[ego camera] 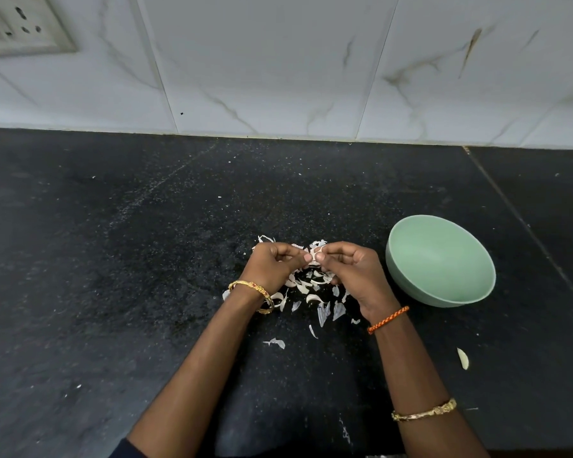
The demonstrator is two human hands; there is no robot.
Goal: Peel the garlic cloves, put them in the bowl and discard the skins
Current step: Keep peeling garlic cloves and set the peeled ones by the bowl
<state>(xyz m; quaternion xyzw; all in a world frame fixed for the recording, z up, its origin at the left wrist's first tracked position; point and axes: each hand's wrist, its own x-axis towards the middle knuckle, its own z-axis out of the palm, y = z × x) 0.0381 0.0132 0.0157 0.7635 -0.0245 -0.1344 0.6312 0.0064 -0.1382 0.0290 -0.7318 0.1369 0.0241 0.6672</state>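
You pinch a garlic clove [314, 254] between both thumbs and curled fingertips, your left hand [272, 266] meeting your right hand [351, 269] above a scatter of papery skins [311, 292] on the black counter [113, 259]. The green bowl [440, 259] sits just beside your right hand; another clove [463, 358] lies apart, near your right forearm.

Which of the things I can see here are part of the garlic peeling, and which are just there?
Part of the job:
left hand and right hand, pinching one garlic clove
green bowl
pile of skins
loose clove near the counter's front right

Just there:
wall socket
tiled wall
black counter
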